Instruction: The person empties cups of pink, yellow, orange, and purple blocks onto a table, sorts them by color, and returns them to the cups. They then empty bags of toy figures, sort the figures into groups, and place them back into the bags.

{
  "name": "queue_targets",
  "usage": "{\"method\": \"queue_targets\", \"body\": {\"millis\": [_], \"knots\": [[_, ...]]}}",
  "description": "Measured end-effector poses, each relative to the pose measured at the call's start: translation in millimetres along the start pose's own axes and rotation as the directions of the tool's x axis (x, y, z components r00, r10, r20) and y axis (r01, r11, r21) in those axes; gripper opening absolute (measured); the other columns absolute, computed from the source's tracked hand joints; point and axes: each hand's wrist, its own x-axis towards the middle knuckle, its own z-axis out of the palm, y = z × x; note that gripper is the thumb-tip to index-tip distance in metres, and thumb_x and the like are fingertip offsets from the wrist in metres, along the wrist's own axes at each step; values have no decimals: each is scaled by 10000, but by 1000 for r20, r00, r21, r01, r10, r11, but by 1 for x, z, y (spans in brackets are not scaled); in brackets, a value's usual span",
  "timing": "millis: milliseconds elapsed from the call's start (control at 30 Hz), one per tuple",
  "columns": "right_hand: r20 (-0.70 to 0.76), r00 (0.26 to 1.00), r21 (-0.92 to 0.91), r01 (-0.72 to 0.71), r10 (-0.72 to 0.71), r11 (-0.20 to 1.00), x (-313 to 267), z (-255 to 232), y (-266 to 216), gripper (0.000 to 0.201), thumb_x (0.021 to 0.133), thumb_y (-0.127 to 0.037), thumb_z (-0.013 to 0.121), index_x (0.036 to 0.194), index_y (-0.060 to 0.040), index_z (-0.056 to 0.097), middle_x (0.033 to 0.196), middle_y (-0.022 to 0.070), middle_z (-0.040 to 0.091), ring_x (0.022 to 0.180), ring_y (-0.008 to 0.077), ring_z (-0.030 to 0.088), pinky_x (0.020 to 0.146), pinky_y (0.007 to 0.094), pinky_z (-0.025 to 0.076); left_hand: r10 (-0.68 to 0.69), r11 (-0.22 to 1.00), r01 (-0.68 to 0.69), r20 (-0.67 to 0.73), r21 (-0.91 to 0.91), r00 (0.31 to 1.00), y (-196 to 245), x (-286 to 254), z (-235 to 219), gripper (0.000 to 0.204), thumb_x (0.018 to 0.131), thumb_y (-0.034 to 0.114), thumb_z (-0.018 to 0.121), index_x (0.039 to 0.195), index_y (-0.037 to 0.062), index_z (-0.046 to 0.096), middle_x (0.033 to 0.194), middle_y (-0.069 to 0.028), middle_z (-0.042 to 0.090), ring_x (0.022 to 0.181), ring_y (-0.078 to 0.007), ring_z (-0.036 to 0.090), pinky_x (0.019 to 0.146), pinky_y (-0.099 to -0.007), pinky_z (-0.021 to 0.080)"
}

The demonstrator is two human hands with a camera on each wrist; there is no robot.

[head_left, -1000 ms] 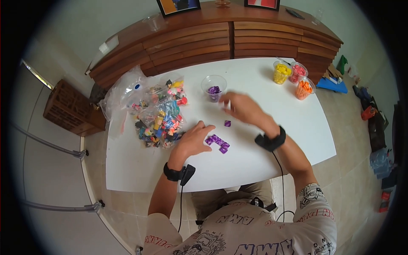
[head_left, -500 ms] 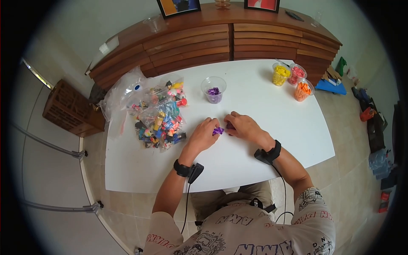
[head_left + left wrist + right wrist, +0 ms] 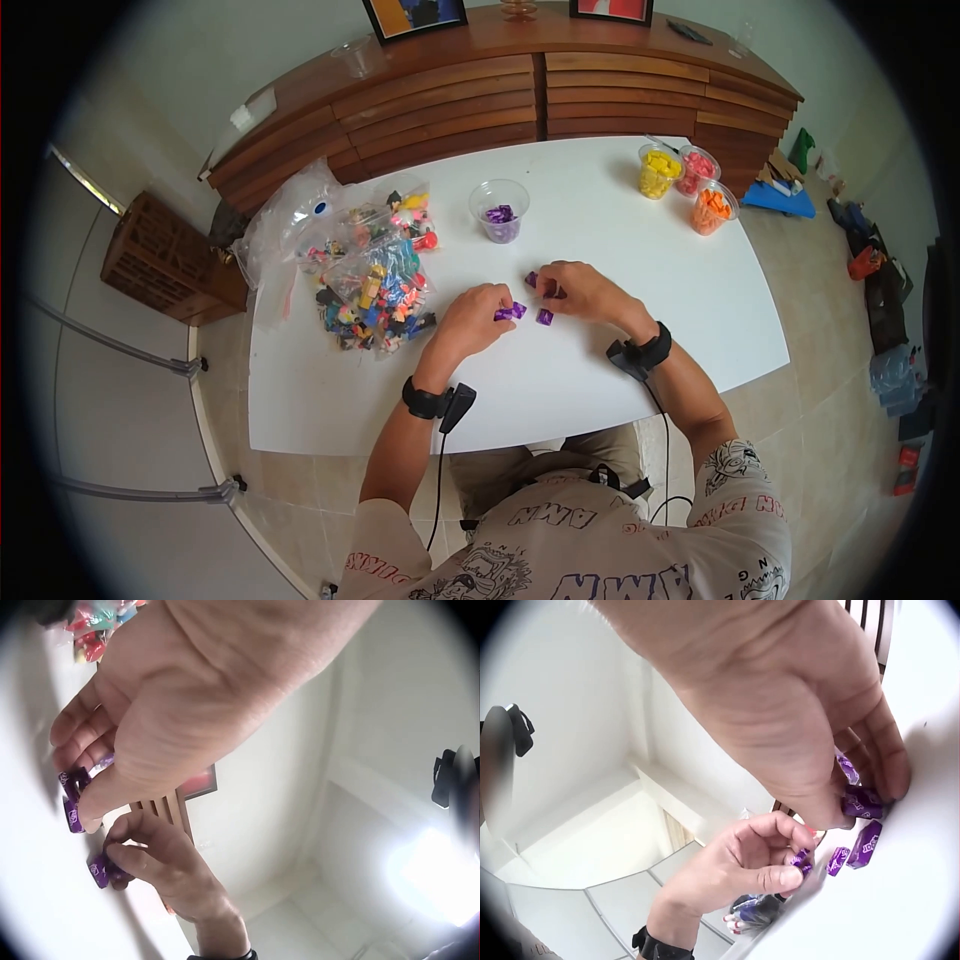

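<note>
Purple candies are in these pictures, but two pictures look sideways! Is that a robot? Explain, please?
No robot, just a person. A camera on the head looks down and gives the wide picture; a camera on each wrist gives the tilted close-ups. The bare left hand and right hand both pinch purple wrapped candies, and another candy lies on the white table by the right hand. Further off are clear cups of coloured pieces, and on the left, bags of toy figures.

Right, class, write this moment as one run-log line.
left hand: holds purple pieces | right hand: pinches another purple piece | clear cup: upright, partly filled, beyond both hands
</note>
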Motion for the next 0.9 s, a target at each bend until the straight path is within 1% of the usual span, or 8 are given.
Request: {"method": "queue_targets", "body": {"millis": [100, 233, 533, 600, 700, 767, 833, 900], "knots": [[-7, 1000, 40, 13, -12, 999, 5, -23, -12, 200, 823, -95, 754, 989, -13, 680, 925, 158, 724, 860, 336, 690, 785, 413, 550, -20, 1000, 20, 50, 4, 999, -1, 0, -2, 309, 806, 118, 844, 1043, 1, 684, 948, -162, 726, 890, -299, 696, 814, -398, 560], [-173, 979, 22, 114, -108, 993, 33, -58, -38, 182, 868, -63, 751, 1031, -15, 686, 916, 118, 713, 805, 231, 683, 726, 369, 547, -22, 1000, 22, -10, -13, 1000, 7, 0, -13, 305, 816, 118, 842, 1049, 5, 681, 938, -153, 727, 855, -284, 696, 792, -387, 561], [-269, 942, -236, 137, -200, 962, 117, -78, -19, 193, 907, -94, 718, 1077, -3, 703, 1028, 170, 742, 919, 321, 724, 786, 423, 567, 64, 997, -73, -357, -12, 932, 40, 68, -89, 329, 835, 109, 827, 1110, 22, 670, 955, -113, 717, 761, -217, 639, 729, -355, 548], [-325, 930, -179, 116, -170, 977, 110, -76, -17, 182, 895, -99, 713, 1049, -2, 713, 996, 171, 743, 917, 343, 718, 814, 434, 562, 210, 978, -189, -448, 91, 869, 28, 89, -92, 344, 836, 121, 831, 1125, 17, 677, 959, -113, 715, 769, -219, 650, 732, -358, 549], [-349, 929, -110, 88, -122, 990, 82, -71, -20, 164, 883, -110, 706, 1005, -2, 725, 951, 171, 745, 908, 368, 712, 836, 447, 557, 210, 976, -150, -498, 159, 841, 17, 90, -86, 350, 831, 134, 838, 1126, 18, 690, 965, -121, 717, 790, -222, 671, 746, -365, 555], [-329, 939, -96, 70, -98, 993, 59, -65, -14, 157, 884, -115, 706, 990, -2, 727, 937, 171, 745, 901, 371, 712, 832, 448, 556, 132, 990, -96, -414, 106, 901, 15, 77, -81, 371, 825, 145, 846, 1140, 25, 691, 991, -125, 718, 792, -235, 676, 750, -369, 556], [-139, 987, -180, 60, -86, 982, 39, -52, -1, 201, 921, -130, 712, 1077, -5, 724, 1002, 166, 747, 888, 337, 718, 809, 418, 573, 43, 998, -28, -320, 50, 946, 12, 57, -68, 392, 819, 156, 853, 1155, 33, 692, 1018, -128, 719, 795, -247, 682, 755, -374, 558], [-98, 994, -189, 30, -49, 981, 30, -32, 9, 234, 915, -149, 724, 1101, -6, 719, 1030, 163, 737, 911, 342, 714, 829, 424, 569, -55, 996, 53, 36, 71, 998, 7, 37, -54, 466, 801, 174, 869, 1210, 52, 681, 1106, -152, 694, 883, -293, 692, 803, -394, 562]]}}
